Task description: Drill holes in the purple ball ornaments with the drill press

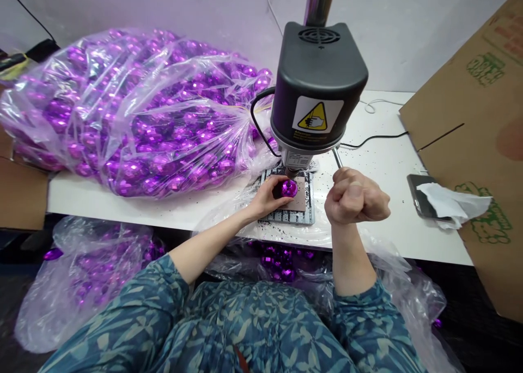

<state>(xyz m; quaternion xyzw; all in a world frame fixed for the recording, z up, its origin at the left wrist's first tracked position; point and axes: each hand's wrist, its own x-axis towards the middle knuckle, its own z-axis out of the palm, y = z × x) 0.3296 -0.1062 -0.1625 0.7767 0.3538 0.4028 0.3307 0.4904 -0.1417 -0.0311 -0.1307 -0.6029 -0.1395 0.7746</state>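
Note:
Between the thumb and fingers of my left hand (267, 197) is a shiny purple faceted ball (289, 188). It sits on a brown board (300, 199) laid over the slotted metal base (311, 215) of a small bench drill press (321, 73). The chuck (291, 172) is right above the ball; whether the bit touches it, I cannot tell. My right hand (357, 196) makes a fist at the end of the metal feed lever (336, 158) on the machine's right side. Inside that fist the lever's grip is hidden.
Purple balls fill a big tied plastic bag (134, 117) on the left of the white table (159, 209). More lie in bags below the front edge. A phone (420, 196) under crumpled tissue (453, 201) and a cardboard box (461, 117) are at right. Dark shavings surround the base.

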